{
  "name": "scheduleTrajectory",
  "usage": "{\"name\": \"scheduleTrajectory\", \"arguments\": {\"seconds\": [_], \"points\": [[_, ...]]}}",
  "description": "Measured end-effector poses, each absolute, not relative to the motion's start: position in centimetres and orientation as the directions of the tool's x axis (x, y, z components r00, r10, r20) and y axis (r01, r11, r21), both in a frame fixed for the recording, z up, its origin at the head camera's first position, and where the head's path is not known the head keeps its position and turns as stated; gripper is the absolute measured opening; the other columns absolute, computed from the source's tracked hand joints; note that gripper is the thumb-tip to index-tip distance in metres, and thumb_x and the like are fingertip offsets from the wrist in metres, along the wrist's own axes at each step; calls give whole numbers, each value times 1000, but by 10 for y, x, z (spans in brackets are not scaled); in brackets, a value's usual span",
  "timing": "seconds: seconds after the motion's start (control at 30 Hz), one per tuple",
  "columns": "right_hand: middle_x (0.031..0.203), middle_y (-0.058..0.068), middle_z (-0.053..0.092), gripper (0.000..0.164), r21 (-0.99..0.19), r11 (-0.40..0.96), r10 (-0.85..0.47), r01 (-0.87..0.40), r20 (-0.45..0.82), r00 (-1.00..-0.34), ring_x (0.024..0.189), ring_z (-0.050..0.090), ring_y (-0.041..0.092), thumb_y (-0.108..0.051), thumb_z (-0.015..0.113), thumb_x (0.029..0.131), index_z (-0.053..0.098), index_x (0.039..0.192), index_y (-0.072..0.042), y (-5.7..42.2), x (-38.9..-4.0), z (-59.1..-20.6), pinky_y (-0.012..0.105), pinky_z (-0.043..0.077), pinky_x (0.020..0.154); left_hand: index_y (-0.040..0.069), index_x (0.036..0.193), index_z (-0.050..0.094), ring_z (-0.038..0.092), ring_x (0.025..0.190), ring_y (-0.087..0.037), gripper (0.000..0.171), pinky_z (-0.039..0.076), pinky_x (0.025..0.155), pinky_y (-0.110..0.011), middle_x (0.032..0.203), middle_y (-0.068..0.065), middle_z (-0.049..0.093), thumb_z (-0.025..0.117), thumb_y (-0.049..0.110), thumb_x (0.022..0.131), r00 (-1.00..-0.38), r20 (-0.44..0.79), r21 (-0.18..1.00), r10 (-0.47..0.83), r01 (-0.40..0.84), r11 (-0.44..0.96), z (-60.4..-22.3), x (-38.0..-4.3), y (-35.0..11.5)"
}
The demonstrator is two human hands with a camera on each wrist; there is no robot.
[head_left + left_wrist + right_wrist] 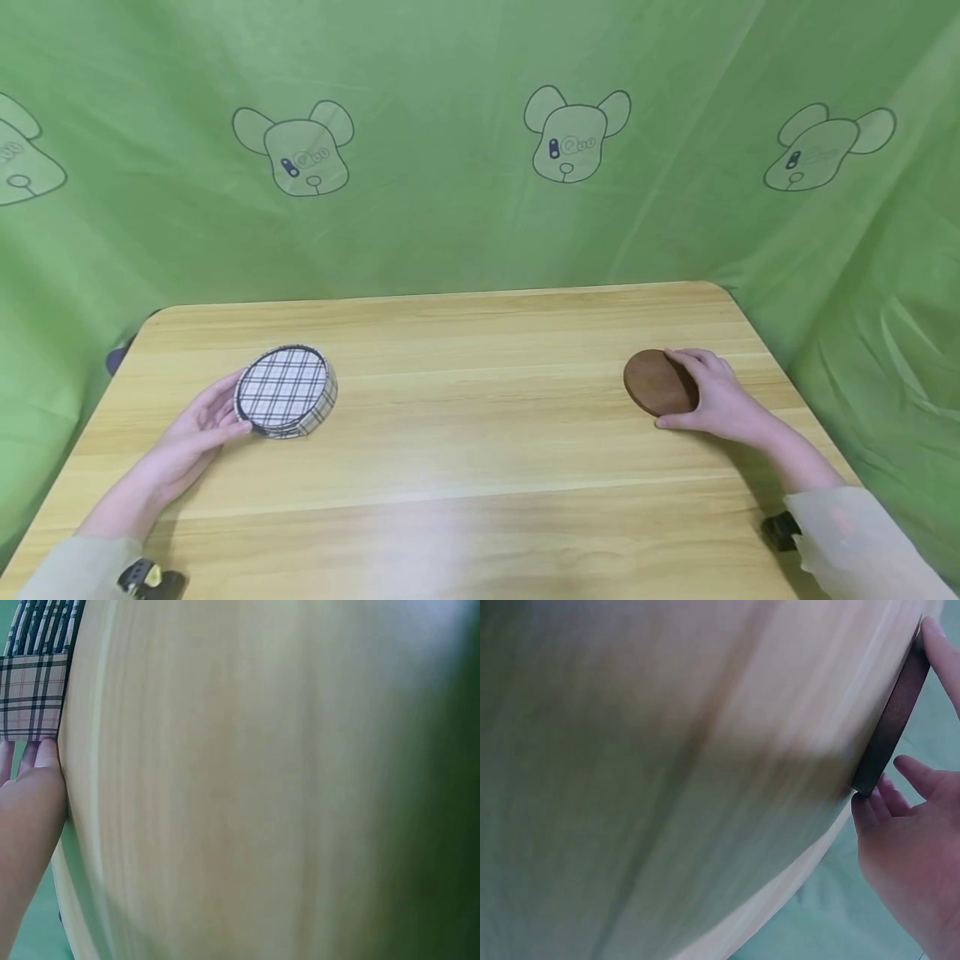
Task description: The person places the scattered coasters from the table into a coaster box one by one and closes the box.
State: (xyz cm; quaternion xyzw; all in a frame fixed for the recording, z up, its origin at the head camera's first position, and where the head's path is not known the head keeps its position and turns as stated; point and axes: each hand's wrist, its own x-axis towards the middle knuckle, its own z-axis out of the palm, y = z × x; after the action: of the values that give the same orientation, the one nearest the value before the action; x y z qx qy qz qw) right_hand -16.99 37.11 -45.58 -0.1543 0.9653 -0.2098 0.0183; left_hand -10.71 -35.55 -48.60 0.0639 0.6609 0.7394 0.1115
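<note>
A round box-like case (283, 387) in white-and-dark plaid sits at the left of the table. My left hand (187, 442) holds it by its left side, thumb along the near edge and fingers behind. The left wrist view catches only part of the plaid side wall (31, 694), with dark striped folds above it. Over on the right, a brown wooden-looking disc (660, 383) is gripped by my right hand (723, 408), thumb at its near rim and fingers at the far rim. Its thin dark edge (896, 712) shows in the right wrist view, close to the tabletop.
Both things are on a light wood-grain table (472, 417) with rounded far corners. Behind and beside it hangs a green curtain (450, 217) printed with bear-like heads. Dark devices sit at the left cuff (82, 562) and right cuff (862, 533).
</note>
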Motion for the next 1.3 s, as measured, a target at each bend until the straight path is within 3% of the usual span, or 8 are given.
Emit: {"name": "scheduleTrajectory", "arguments": {"seconds": [0.87, 1.3], "points": [[142, 41, 42, 118, -385, 889, -263, -248, 16, -965, 128, 35, 57, -39, 101, 65, 42, 153, 13, 362, -173, -452, 75, 42, 97, 17, 165, 32, 54, 131, 12, 78, 45, 106, -4, 145, 27, 52, 56, -16, 98, -967, -39, 991, 250, -70, -116, -487, -107, -356], [145, 40, 40, 121, -398, 881, -269, -255, 20, -963, 133, 33, 57, -42, 102, 63, 42, 154, 10, 342, -178, -445, 77, 38, 103, 14, 168, 26, 53, 132, 13, 80, 45, 107, -4, 145, 28, 50, 56, -14, 99, -966, -57, 993, 254, -81, -84, -486, -108, -356]]}}
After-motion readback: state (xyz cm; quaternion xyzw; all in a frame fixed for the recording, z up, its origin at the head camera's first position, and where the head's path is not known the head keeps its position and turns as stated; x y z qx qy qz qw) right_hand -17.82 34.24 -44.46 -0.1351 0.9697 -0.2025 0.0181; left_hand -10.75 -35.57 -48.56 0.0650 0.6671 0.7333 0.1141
